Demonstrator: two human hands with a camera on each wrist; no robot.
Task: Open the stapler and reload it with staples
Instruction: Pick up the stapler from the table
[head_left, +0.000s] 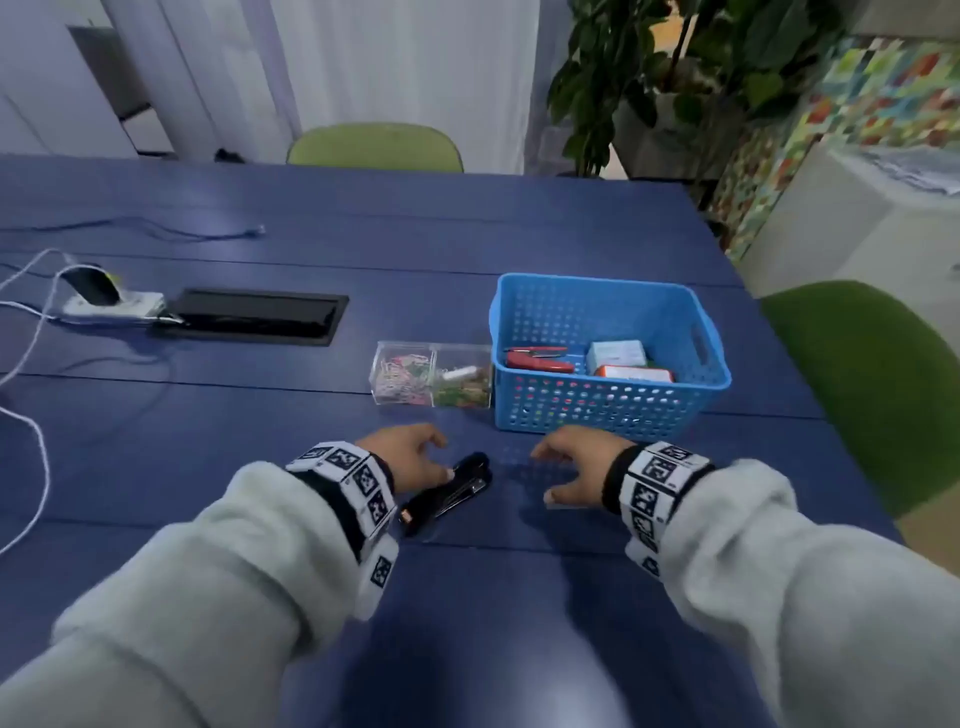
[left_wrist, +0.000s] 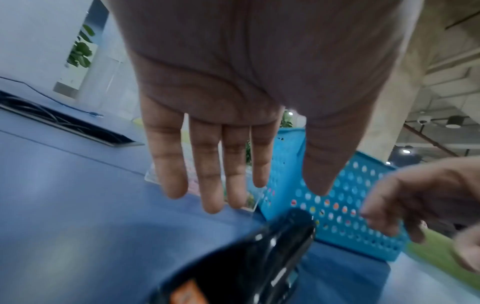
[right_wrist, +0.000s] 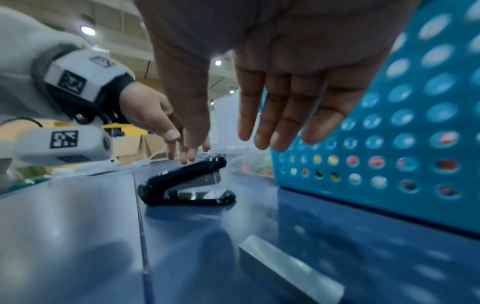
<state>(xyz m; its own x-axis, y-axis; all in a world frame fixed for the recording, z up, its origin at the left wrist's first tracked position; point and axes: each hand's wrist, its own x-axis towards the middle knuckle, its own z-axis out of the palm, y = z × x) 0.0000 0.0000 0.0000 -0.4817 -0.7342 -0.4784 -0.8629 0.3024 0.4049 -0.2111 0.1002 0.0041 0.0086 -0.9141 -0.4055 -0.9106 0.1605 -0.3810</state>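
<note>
A black stapler (head_left: 448, 492) (left_wrist: 262, 261) (right_wrist: 185, 185) lies closed on the blue table (head_left: 467, 597), its head pointing toward the basket. My left hand (head_left: 415, 452) (left_wrist: 259, 185) hovers just over it with straight fingers; I cannot tell if the thumb touches it. My right hand (head_left: 563, 470) (right_wrist: 228, 139) hangs open to the stapler's right, holding nothing. In the right wrist view a silver strip of staples (right_wrist: 291, 271) lies on the table beneath that hand; the head view does not show it.
A blue perforated basket (head_left: 613, 415) stands just beyond the hands, holding a red stapler (head_left: 540, 359) and small boxes (head_left: 618, 356). A clear box of paper clips (head_left: 431, 382) sits to its left. Cable hatch (head_left: 254, 317), power strip (head_left: 111, 304) and white cables lie far left.
</note>
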